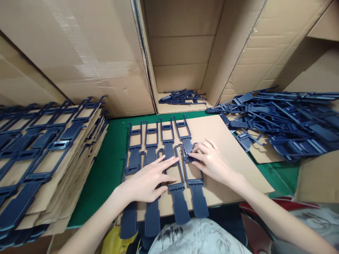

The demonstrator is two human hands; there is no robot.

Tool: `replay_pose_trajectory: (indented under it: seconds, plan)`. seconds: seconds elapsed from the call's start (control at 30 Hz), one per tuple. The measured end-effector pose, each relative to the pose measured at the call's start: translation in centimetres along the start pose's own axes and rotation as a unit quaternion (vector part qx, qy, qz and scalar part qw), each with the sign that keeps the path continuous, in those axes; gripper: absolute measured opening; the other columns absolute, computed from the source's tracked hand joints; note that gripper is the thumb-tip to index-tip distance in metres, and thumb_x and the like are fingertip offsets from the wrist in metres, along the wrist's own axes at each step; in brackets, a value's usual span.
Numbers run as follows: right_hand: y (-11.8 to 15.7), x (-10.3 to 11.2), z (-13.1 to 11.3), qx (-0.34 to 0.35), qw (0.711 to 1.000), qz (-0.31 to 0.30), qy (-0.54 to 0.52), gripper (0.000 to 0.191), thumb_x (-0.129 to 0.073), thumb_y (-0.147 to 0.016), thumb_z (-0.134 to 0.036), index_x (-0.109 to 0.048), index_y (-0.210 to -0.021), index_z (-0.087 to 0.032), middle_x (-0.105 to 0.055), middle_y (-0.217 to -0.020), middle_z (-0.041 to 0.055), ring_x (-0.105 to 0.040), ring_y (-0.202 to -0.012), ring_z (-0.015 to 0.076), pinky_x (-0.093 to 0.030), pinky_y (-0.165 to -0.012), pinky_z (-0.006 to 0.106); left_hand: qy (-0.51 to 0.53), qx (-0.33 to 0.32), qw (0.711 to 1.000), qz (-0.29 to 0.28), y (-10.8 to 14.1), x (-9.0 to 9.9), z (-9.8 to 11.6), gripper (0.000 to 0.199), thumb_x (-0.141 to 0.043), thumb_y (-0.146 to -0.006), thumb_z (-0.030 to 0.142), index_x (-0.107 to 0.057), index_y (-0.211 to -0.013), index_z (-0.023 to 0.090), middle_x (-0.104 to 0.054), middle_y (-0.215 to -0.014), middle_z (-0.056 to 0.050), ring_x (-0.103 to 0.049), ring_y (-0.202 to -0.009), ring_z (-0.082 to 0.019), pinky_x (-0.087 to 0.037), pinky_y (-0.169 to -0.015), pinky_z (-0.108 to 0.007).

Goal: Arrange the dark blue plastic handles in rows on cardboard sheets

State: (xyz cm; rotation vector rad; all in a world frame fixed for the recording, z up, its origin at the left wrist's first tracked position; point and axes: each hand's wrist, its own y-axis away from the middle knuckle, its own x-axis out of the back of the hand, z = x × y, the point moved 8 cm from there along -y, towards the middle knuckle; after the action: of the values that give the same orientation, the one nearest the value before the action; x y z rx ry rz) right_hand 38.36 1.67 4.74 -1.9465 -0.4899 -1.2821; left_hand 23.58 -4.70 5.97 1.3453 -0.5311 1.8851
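On the cardboard sheet (225,141) lying across the middle of the green worktop (106,169), near its front edge, a person is laying dark blue plastic strap pieces side by side in a row (156,155). Both hands are resting flat on that row rather than gripping anything: the left hand (149,180) is pressing down with its fingers (169,163) spread apart over the third and fourth pieces, while the right hand (212,160) is lying with its fingers (197,155) loosely extended and close together, their tips touching the rightmost piece (192,165) at its ribbed middle section. That piece is sitting just beside its neighbour, its flat ribbed tail overhanging the sheet's front edge. Judging from this, the step in hand is the squaring-up of the newest piece against the row. The right part of the sheet is lying bare, so the next move would call for another piece from the loose heap (286,120) at the worktop's right edge, set down parallel and just beside the last. At the left edge, a stack of cardboard sheets (53,158) is already carrying similar rows, and a few more pieces are lying in the open carton (182,97) at the back edge.
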Motion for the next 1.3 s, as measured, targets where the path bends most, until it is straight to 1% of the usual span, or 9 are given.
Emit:
replay_pose_trajectory:
  seconds: [0.1,0.2,0.3,0.53,0.63,0.77,1.0,1.13,1.3]
  plan:
    - [0.0,-0.5,0.0,-0.005,1.000,0.006,-0.007,0.022,-0.057,-0.086,-0.020,-0.069,-0.104,-0.022,-0.062,-0.101,0.0055,-0.054,-0.101,0.0221,-0.032,-0.105,0.051,0.002,0.009,1.000,0.006,-0.1,-0.1,-0.3,0.031,-0.062,-0.085,0.032,-0.065,-0.115,0.024,-0.020,-0.156,-0.008,-0.025,-0.142,-0.029,-0.019,-0.117,-0.049]
    - [0.3,-0.9,0.0,-0.010,0.999,0.025,-0.028,0.024,-0.054,-0.087,-0.018,-0.066,-0.108,-0.020,-0.061,-0.110,0.0079,-0.053,-0.106,0.0230,-0.036,-0.102,0.050,-0.009,0.015,1.000,0.024,-0.4,-0.3,-0.5,0.047,-0.060,-0.086,0.047,-0.059,-0.124,0.020,-0.030,-0.152,-0.013,-0.030,-0.140,-0.030,-0.021,-0.116,-0.050]
    - [0.6,-1.4,-0.1,-0.013,0.998,0.038,-0.049,0.026,-0.052,-0.088,-0.015,-0.063,-0.111,-0.017,-0.060,-0.115,0.0101,-0.051,-0.109,0.0243,-0.041,-0.097,0.047,-0.030,0.010,0.999,0.036,-0.6,-0.6,-0.5,0.052,-0.059,-0.088,0.043,-0.049,-0.134,0.022,-0.034,-0.150,-0.013,-0.031,-0.139,-0.028,-0.022,-0.115,-0.052]
    - [0.9,-1.4,-0.3,-0.019,0.998,0.024,-0.051,0.028,-0.051,-0.089,-0.016,-0.061,-0.115,-0.017,-0.058,-0.120,0.0101,-0.050,-0.112,0.0246,-0.043,-0.096,0.046,-0.064,0.000,0.997,0.034,-0.9,0.4,0.0,0.048,-0.056,-0.090,0.042,-0.049,-0.134,0.023,-0.036,-0.149,-0.013,-0.032,-0.139,-0.028,-0.025,-0.114,-0.053]
    - [0.6,-1.3,-0.4,-0.024,0.998,0.022,-0.048,0.031,-0.053,-0.090,-0.022,-0.059,-0.119,-0.016,-0.056,-0.126,0.0111,-0.048,-0.117,0.0250,-0.042,-0.100,0.046,-0.085,-0.005,0.995,0.049,-2.3,2.0,-0.5,0.046,-0.052,-0.092,0.040,-0.049,-0.134,0.022,-0.034,-0.151,-0.012,-0.028,-0.141,-0.027,-0.022,-0.115,-0.051]
    - [0.4,-2.0,-0.5,-0.023,0.999,0.014,-0.036,0.037,-0.054,-0.090,-0.032,-0.058,-0.123,-0.015,-0.052,-0.135,0.0125,-0.042,-0.128,0.0275,-0.036,-0.107,0.049,-0.097,-0.001,0.993,0.063,-5.6,3.2,-2.9,0.056,-0.053,-0.091,0.045,-0.044,-0.139,0.019,-0.029,-0.153,-0.014,-0.022,-0.143,-0.027,-0.020,-0.116,-0.048]
    - [0.2,-3.0,-0.3,-0.043,0.998,0.029,-0.044,0.034,-0.051,-0.091,-0.028,-0.057,-0.123,-0.018,-0.052,-0.135,0.0116,-0.041,-0.131,0.0266,-0.037,-0.106,0.050,-0.098,0.014,0.995,0.024,-9.0,0.9,-6.8,0.072,-0.054,-0.087,0.054,-0.033,-0.146,0.017,-0.015,-0.156,-0.016,-0.012,-0.145,-0.027,-0.014,-0.116,-0.049]
    - [0.2,-2.7,-0.4,-0.042,0.995,0.049,-0.071,0.032,-0.050,-0.091,-0.025,-0.057,-0.122,-0.020,-0.053,-0.134,0.0111,-0.042,-0.130,0.0244,-0.040,-0.105,0.048,-0.093,0.005,0.995,0.038,-8.7,0.3,-6.8,0.067,-0.047,-0.090,0.056,-0.036,-0.144,0.019,-0.021,-0.155,-0.015,-0.014,-0.145,-0.027,-0.015,-0.117,-0.047]
    - [0.1,-2.6,-0.4,-0.043,0.993,0.059,-0.090,0.024,-0.052,-0.090,-0.025,-0.060,-0.113,-0.020,-0.055,-0.131,0.0121,-0.043,-0.129,0.0250,-0.041,-0.104,0.049,-0.100,0.008,0.992,0.079,-8.1,1.0,-6.5,0.062,-0.046,-0.091,0.056,-0.043,-0.140,0.018,-0.031,-0.151,-0.017,-0.026,-0.141,-0.030,-0.024,-0.114,-0.047]
